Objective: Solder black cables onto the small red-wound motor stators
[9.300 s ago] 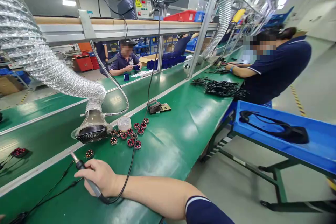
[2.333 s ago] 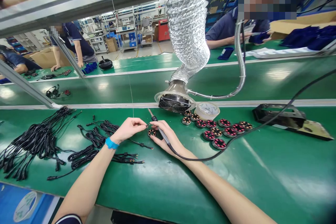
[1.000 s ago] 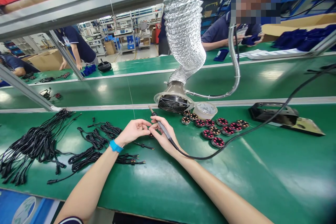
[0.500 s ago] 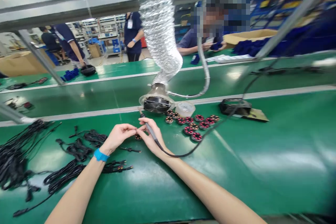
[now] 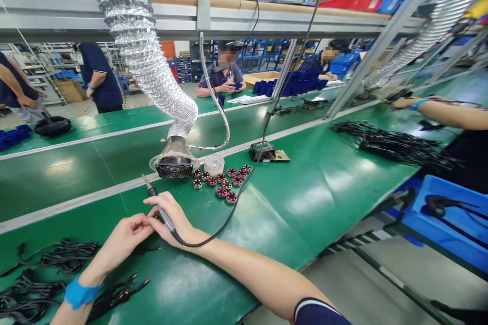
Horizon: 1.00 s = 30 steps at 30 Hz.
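Observation:
A soldering iron with a grey handle lies across my right hand, its metal tip pointing up and away from me. My left hand, with a blue band at the wrist, is closed in a pinch. Its fingertips meet those of my right hand; a small dark and copper-coloured bit shows between them, mostly hidden. Beyond my right hand, several round motor stators with red or copper windings lie on the green bench. Bundles of black cables with bared coloured wire ends lie beside my left hand.
A fume extractor on a silver duct, a tape roll and a soldering iron stand are along the bench's back. The iron's cord crosses the bench. At right are a cable pile, a co-worker's arm and a blue bin.
The view has swung to the right, bringing in the co-worker's arm, cable pile and blue bin. My hands stay together, the iron still in my right. The stator seen at my fingertips is now mostly hidden.

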Available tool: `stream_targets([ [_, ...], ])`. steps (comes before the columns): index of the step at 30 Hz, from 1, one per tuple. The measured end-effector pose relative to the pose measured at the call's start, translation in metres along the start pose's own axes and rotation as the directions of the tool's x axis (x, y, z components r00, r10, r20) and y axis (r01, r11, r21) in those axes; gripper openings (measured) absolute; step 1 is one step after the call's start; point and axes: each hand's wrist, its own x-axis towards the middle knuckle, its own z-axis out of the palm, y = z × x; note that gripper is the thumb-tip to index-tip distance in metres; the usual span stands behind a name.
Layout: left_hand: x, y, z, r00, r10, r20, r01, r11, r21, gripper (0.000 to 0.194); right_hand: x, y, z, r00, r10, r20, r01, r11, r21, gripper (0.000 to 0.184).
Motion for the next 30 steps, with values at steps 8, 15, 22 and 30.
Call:
stream_targets([
  [8,0.003,-0.006,-0.001,1.0,0.017,-0.022,-0.016,1.0,0.021,0.054,-0.003,0.008,0.0,0.993,-0.053,0.108,0.066,0.991,-0.12,0.041],
  [15,0.004,-0.012,-0.005,1.0,0.01,0.029,-0.013,0.996,0.087,0.051,-0.003,0.01,-0.003,0.985,-0.043,0.168,0.081,0.971,-0.226,0.044],
  [22,0.005,-0.008,-0.01,0.999,0.05,-0.006,-0.048,0.99,0.135,0.041,-0.003,0.015,-0.004,0.991,-0.045,0.126,0.069,0.979,-0.193,0.039],
  [30,-0.001,-0.001,-0.007,0.995,-0.077,0.058,0.083,0.99,-0.115,0.042,-0.007,0.01,0.0,0.996,-0.06,0.069,0.069,0.987,-0.147,0.034],
])
